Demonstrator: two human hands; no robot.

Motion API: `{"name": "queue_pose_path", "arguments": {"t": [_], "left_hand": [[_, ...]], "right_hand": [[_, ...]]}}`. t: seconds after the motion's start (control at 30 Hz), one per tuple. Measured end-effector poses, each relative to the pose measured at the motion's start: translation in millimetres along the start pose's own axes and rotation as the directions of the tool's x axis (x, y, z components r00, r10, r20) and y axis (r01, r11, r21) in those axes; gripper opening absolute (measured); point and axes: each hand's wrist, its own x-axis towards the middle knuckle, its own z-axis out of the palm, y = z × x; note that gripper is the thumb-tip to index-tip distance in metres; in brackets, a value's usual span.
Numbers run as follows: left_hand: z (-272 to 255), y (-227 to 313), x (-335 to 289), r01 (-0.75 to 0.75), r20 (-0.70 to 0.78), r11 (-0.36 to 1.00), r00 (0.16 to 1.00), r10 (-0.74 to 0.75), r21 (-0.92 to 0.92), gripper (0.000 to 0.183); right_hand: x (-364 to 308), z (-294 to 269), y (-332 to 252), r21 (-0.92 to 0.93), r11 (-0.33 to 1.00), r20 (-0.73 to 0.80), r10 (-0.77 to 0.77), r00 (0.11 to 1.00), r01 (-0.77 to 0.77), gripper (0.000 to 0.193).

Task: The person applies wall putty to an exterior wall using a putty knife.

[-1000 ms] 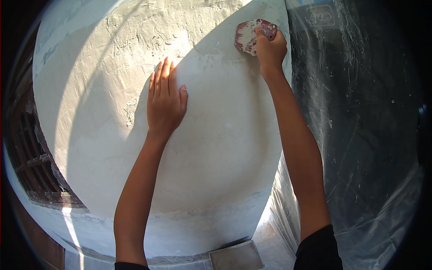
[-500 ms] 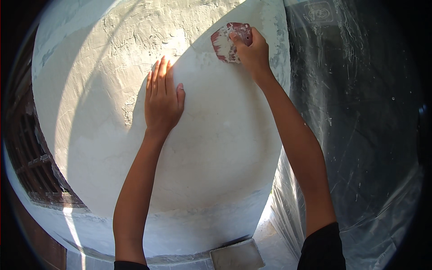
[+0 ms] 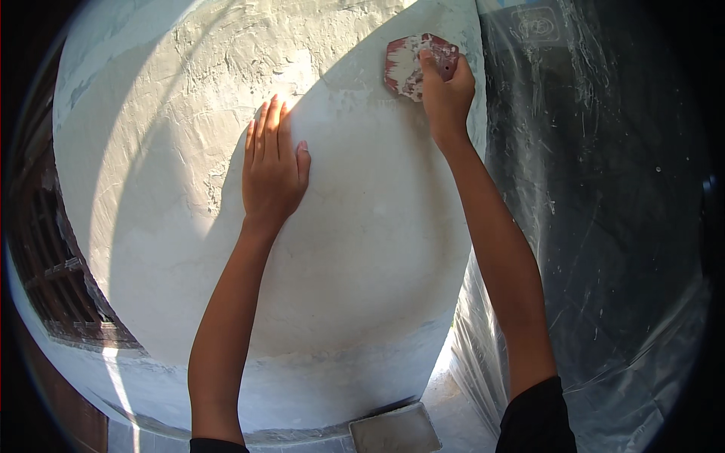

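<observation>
A pale plastered wall (image 3: 355,249) fills the middle of the view, smooth lower down and rough and sunlit at the upper left. My left hand (image 3: 275,166) lies flat on it, fingers stretched out and holding nothing. Higher up, close to the wall's right edge, my right hand (image 3: 448,98) grips a reddish plastic putty scraper (image 3: 406,66). White filler smears much of the scraper's face, and my thumb presses on that face. The fingers behind the tool are mostly hidden. Whether its far edge touches the wall I cannot tell.
Clear plastic sheeting (image 3: 604,226) hangs over a dark surface on the right. A brown slatted wooden frame (image 3: 64,279) borders the wall at the left. Low down, at the wall's foot, lies a grey rectangular slab (image 3: 396,430).
My right hand and the scraper have shifted right, toward the wall's edge, and slightly up. My left hand stays in about the same spot on the wall.
</observation>
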Motion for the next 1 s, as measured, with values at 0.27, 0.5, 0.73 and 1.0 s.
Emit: {"name": "queue_pose_path", "arguments": {"t": [0.27, 0.5, 0.73, 1.0], "left_hand": [[0.3, 0.3, -1.3, 0.000, -0.009, 1.000, 1.000, 0.000, -0.004, 0.055], [-1.8, -0.8, -0.7, 0.012, 0.003, 1.000, 1.000, -0.012, -0.007, 0.056], [-0.6, -3.1, -2.1, 0.017, 0.004, 1.000, 1.000, -0.017, -0.004, 0.056], [1.9, -0.4, -1.3, 0.002, -0.010, 1.000, 1.000, -0.002, -0.011, 0.058]], "right_hand": [[-7.5, 1.6, -10.7, 0.007, 0.987, -0.101, 0.159, 0.982, -0.160, 0.025], [3.6, -4.2, 1.7, -0.240, 0.963, 0.053, 0.135, 0.989, -0.118, 0.024], [-5.7, 10.9, -4.4, -0.159, 0.984, 0.238, -0.039, 0.971, 0.079, 0.024], [8.6, 14.5, -3.1, 0.009, 0.999, 0.080, -0.053, 0.995, 0.052, 0.026]]}}
